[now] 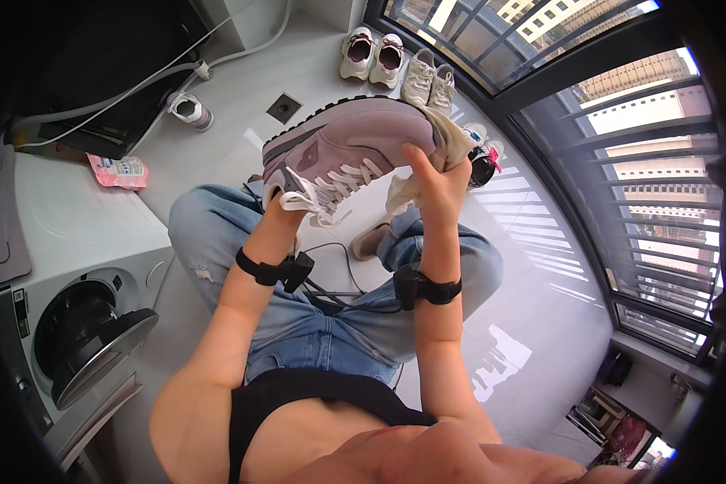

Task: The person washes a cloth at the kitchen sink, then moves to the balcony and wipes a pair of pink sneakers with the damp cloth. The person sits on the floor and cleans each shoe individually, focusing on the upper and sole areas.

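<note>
A pink sneaker [363,133] with white laces [345,184] and a dark lugged outsole is held up on its side above my lap. My left hand [287,209] reaches into the shoe's ankle opening and holds it from there; its fingers are hidden inside. With my right hand [446,184] I grip a cream cloth [454,136], which wraps around the toe end. My right thumb presses on the side of the toe. One end of the cloth hangs below, beside my palm.
On the left stands a white washing machine [91,212] with its round door [106,357] swung out; a pink pouch [118,171] lies on top. A single sneaker [190,111] stands near a floor drain [284,107]. Several shoes line the barred window [617,181]. Cables [339,293] run between my wrist straps.
</note>
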### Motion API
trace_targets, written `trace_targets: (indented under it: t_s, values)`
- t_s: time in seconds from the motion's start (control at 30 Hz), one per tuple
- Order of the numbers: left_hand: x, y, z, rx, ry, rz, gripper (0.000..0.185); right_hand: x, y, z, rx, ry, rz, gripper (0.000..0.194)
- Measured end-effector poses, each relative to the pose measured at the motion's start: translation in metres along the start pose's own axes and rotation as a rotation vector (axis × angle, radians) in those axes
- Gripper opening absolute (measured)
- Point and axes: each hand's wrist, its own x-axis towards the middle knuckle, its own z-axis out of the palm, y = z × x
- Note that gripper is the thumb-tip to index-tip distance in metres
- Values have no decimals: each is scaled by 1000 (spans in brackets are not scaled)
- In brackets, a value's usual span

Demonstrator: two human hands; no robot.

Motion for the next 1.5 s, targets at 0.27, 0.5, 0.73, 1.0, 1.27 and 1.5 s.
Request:
trace_targets:
  t_s: [0.27,0.5,0.73,1.0,1.27,1.5]
  values:
    - [-32,-10,34,317,-38,-34,51,6,20,15,-754,41,-677,43]
    - [-32,8,33,-305,-28,-157,59,-8,69,30,-811,55,-599,49]
    - [-44,-34,-19,996,-122,310,76,-9,66,33,-529,338,-440,44]
    - [-40,-18,-11,643,-194,279,80,-1,74,49,-690,63,-445,47]
    - [-28,-13,8,-763,-354,-11,63,9,59,36,-669,226,-574,42]
    - [-30,-21,-14,-97,65,238,56,3,76,49,-676,60,-611,55]
